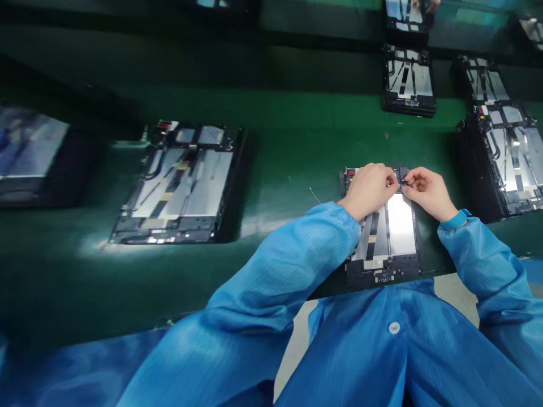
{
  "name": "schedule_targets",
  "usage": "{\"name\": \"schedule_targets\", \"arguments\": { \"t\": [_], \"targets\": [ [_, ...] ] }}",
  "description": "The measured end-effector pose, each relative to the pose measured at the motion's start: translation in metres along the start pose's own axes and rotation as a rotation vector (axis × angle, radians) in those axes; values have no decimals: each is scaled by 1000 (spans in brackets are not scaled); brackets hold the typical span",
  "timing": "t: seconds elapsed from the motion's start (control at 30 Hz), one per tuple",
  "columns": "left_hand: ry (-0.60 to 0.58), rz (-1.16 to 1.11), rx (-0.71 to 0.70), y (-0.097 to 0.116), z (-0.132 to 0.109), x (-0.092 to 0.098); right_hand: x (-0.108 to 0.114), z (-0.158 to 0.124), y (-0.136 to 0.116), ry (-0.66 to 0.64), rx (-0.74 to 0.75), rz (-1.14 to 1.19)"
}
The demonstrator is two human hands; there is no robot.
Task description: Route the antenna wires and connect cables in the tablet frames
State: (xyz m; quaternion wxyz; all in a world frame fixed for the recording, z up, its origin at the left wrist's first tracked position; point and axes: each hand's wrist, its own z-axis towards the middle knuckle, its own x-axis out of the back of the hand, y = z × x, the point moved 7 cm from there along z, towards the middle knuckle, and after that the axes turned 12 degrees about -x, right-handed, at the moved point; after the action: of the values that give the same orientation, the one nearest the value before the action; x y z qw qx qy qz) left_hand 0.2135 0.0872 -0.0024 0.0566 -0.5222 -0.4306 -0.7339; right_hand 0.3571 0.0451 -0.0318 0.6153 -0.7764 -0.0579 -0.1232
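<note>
An opened tablet (401,226) lies on the green work surface close to my body, its inner parts facing up. Over its upper part, my left hand (373,183) is closed, fingertips pinched together near the top right corner. My right hand (426,189) pinches at that same corner from the right, thumb and index finger almost meeting the left fingertips. Whatever sits between the fingers is too small to make out. My left hand and wrist cover part of the tablet's upper left. A blue band (456,220) circles my right wrist.
A stack of opened tablets (178,181) stands to the left, with another stack (515,152) at the right. Farther back is one more tablet stack (409,82). A thin cable (314,195) lies left of my left hand. The green bench (280,147) runs beneath everything.
</note>
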Motion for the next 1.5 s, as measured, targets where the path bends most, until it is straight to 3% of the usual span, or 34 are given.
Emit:
{"name": "schedule_targets", "arguments": {
  "t": [0.4, 0.7, 0.93, 1.5],
  "targets": [
    [9, -7, -5, 1, 2, 0, 3, 2, 2, -34, -86, 57],
    [87, -58, -92, 5, -5, 4, 2, 3, -1, -2, -79, 15],
    [14, 29, -24, 6, 0, 0, 3, 4, 0, -58, -132, 100],
    [-13, 22, -3, 8, 1, 1, 3, 4, -1, -45, -119, 57]
  ]
}}
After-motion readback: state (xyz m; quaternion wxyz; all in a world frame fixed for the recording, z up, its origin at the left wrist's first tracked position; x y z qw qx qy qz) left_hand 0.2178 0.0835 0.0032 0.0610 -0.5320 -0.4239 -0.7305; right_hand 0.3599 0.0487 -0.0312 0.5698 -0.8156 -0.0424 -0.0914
